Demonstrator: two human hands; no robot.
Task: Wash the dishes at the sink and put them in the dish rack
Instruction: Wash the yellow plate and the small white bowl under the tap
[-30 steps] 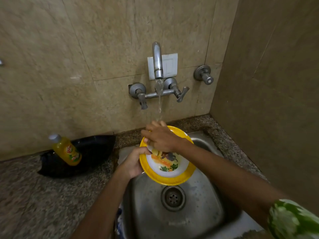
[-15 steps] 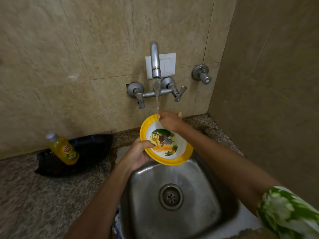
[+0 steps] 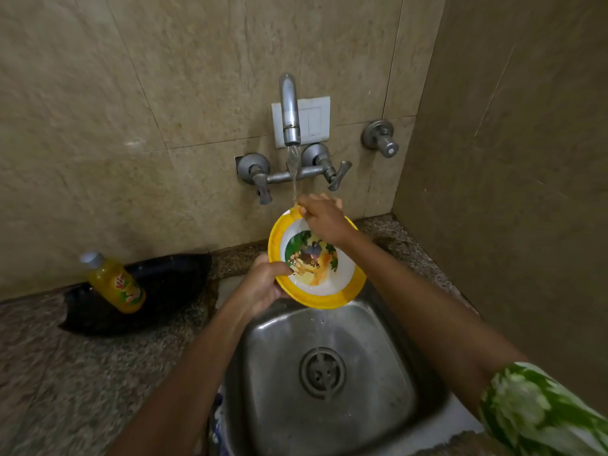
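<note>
A yellow-rimmed bowl (image 3: 332, 291) with a cartoon picture inside is held tilted over the steel sink (image 3: 269, 373), under running water from the wall tap (image 3: 291, 126). My left hand (image 3: 263, 284) grips the bowl's near left rim, thumb inside. My right hand (image 3: 324, 218) rests on the far rim where the water stream lands, fingers curled over the edge. Water drips off the bowl's lower edge into the basin.
A yellow dish-soap bottle (image 3: 113, 284) leans in a black tray (image 3: 171, 291) on the granite counter (image 3: 65, 373) to the left. A second valve (image 3: 381, 141) sticks out of the wall on the right. The right wall stands close to the sink. No dish rack shows.
The bowl has been raised from low over the drain up toward the tap and turned. My right hand slid from the bowl's middle to its far rim.
</note>
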